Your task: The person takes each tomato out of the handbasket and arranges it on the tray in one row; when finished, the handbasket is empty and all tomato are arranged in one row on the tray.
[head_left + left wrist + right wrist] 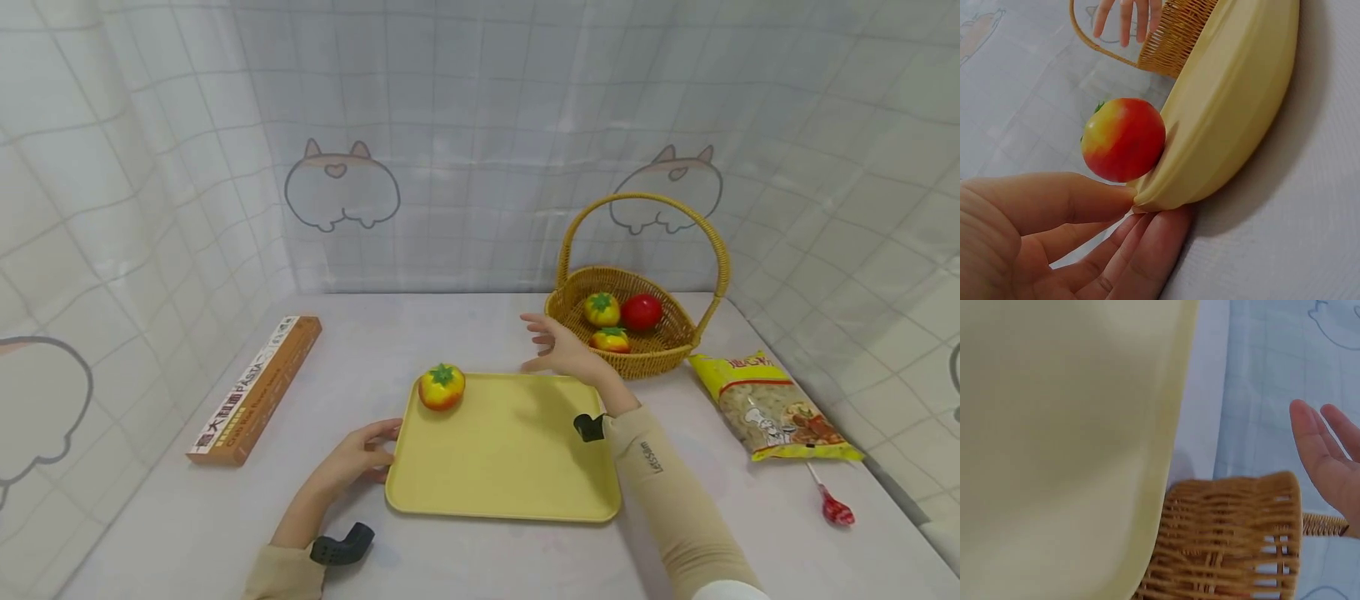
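My left hand [358,454] pinches the left edge of a yellow tray [502,450]; in the left wrist view the thumb lies at the rim and the fingers are beneath it. On the tray's far left corner sits a yellow-and-red tomato-like fruit [442,387] with a green top. Above the tray's far right side, my right hand [564,352] has its fingers spread and holds nothing. It is just left of a wicker basket [652,364], which contains two similar yellow-and-red fruits [602,309] and a round red fruit [641,312].
A long brown pasta box [258,392] lies on the left side of the table. To the right are a yellow-edged bag of pasta [776,408] and a red lollipop [836,507]. Behind the table hangs a white checked curtain [480,150].
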The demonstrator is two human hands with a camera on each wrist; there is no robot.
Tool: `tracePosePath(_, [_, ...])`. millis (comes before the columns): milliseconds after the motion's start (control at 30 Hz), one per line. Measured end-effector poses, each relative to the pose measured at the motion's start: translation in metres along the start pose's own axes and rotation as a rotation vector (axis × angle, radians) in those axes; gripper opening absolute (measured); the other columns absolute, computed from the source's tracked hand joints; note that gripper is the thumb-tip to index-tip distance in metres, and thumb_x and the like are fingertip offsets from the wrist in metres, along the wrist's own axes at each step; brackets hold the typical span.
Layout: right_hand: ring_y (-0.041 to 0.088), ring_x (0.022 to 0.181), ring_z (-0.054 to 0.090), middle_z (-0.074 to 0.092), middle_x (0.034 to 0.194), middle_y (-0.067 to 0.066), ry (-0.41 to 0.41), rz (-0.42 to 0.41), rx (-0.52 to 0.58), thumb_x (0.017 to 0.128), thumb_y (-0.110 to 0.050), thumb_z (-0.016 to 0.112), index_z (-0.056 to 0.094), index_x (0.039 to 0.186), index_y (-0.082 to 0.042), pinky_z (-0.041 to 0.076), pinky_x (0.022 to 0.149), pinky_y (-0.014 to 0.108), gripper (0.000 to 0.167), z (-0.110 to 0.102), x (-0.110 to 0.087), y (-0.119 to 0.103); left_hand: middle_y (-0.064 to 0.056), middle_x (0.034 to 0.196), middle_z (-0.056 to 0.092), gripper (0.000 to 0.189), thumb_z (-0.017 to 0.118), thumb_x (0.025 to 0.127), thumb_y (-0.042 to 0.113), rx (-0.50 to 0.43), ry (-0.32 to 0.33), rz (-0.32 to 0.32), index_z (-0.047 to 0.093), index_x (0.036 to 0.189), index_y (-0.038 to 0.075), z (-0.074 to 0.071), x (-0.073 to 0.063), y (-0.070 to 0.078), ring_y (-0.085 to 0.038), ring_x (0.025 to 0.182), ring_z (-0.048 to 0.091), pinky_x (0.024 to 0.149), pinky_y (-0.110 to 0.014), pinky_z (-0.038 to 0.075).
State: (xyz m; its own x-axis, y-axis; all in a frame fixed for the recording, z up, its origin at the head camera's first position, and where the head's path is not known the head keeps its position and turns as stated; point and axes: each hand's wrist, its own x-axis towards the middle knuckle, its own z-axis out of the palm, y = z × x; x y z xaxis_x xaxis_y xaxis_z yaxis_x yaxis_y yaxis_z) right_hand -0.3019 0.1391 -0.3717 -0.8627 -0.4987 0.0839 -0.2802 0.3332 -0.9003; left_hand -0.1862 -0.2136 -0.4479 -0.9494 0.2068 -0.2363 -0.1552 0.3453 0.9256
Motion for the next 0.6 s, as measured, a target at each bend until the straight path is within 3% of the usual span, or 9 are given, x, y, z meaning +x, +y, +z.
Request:
tracePosePath(267, [0.036, 0.132, 0.028, 0.029, 0.144, 0.018, 0.069, -0.021, 0.063, 0.077, -0.007, 0.072, 0.030, 0.143, -0.011, 0.031, 0.103, 0.052, 0.078, -0.017, -0.010, 0.001, -0.025, 0.129, 0.045, 0.064, 0.059, 0.078, 0.003, 0.000, -0.016, 0.013, 0.037, 0.138, -0.002, -0.001, -0.002, 0.001, -0.019, 0.075, 0.059, 0.068, -0.034, 0.055])
tracePosePath(600, [0.038, 0.133, 0.025, 0.028, 0.146, 0.019, 0.196, 0.007, 0.029, 0.079, -0.008, 0.070, 0.031, 0.142, -0.007, 0.028, 0.105, 0.052, 0.073, -0.046, -0.022, 0.004, -0.024, 0.128, 0.045, 0.064, 0.059, 0.078, 0.003, -0.011, -0.008, 0.011, 0.038, 0.137, -0.002, 0.001, -0.001, 0.000, -0.019, 0.074, 0.058, 0.067, -0.034, 0.054])
